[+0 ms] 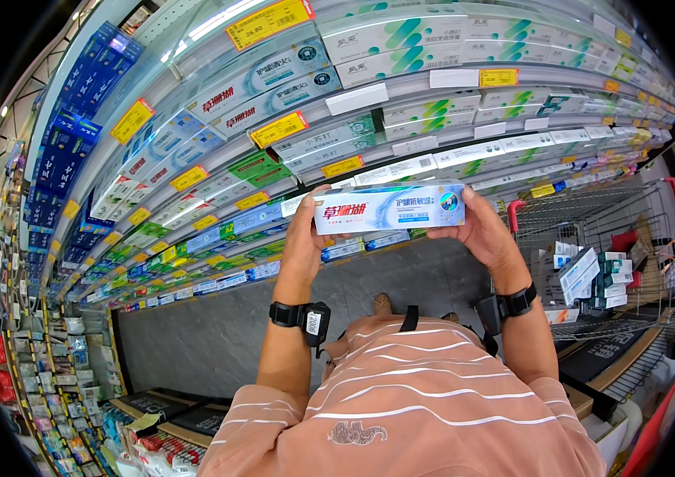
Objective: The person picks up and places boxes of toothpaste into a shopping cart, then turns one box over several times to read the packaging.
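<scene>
A white and blue toothpaste box (pixel 390 208) lies level between my two hands, its printed front turned up to the camera. My left hand (pixel 308 223) grips its left end, thumb at the near edge. At the right end, my right hand (pixel 486 226) holds it with the thumb on the corner and fingers underneath. Beyond the box rise store shelves with rows of toothpaste boxes (pixel 271 71), white and green ones (pixel 397 45) among them. Yellow price tags (pixel 280 130) line the shelf edges.
To the right stands a wire shopping cart (pixel 600 206) with red corner parts, holding several toothpaste boxes (pixel 576 277). Blue boxes (pixel 63 161) stand on shelves at the left. Behind me at lower left are cartons (pixel 164 411) and packaged goods. Grey floor (pixel 194 340) lies below the shelves.
</scene>
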Motion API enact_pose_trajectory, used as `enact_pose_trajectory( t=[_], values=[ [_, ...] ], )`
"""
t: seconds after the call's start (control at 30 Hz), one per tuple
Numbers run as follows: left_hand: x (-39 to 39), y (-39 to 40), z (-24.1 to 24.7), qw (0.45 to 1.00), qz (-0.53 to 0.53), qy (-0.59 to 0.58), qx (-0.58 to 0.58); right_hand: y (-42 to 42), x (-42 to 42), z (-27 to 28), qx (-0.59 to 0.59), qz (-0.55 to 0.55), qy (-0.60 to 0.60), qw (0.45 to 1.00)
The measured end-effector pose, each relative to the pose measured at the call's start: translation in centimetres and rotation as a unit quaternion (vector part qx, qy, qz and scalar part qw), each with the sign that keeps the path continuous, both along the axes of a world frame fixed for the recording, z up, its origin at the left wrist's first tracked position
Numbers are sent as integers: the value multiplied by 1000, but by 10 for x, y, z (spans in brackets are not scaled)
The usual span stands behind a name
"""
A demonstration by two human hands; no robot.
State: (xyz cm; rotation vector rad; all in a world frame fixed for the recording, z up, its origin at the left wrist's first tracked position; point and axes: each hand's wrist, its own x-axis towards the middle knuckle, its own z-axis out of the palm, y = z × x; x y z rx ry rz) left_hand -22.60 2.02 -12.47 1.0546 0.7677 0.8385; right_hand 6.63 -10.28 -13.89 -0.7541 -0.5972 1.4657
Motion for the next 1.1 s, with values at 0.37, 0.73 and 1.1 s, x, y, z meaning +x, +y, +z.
enact_pose_trajectory(
  t=[0.37,0.73,1.1],
  values=[
    [8,-2,4,1000,9,-3,-7,-10,-4,8,-16,-14,-40,999],
    [16,-3,4,999,-42,-33,-8,-22,-1,2,-18,-50,-32,998],
    [40,-5,9,997,-66,-24,-15,-37,11,7,-23,-92,-15,995]
  ],
)
